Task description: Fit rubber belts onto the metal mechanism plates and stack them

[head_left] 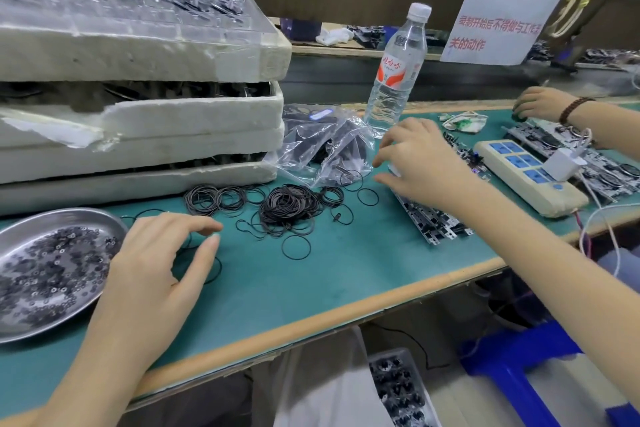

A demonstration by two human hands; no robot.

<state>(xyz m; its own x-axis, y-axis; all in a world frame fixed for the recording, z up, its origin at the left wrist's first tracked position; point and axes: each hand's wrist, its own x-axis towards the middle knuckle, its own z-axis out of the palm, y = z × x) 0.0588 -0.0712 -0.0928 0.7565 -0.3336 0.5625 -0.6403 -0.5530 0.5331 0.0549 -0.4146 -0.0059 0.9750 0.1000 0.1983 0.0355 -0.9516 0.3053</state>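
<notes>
Left hand [156, 263] at 8 o'clock: fingers spread loose, holding nothing. Right hand [426, 163], 2 o'clock, curved over plates [433, 222]; grip unclear.

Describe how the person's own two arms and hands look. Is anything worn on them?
Both forearms are bare as far as the frame shows: no sleeves, no gloves. The left hand and the right hand carry no ring, watch or band that I can see. The brown bead bracelet is on another person's wrist at the far right, not on the wearer's.
</notes>
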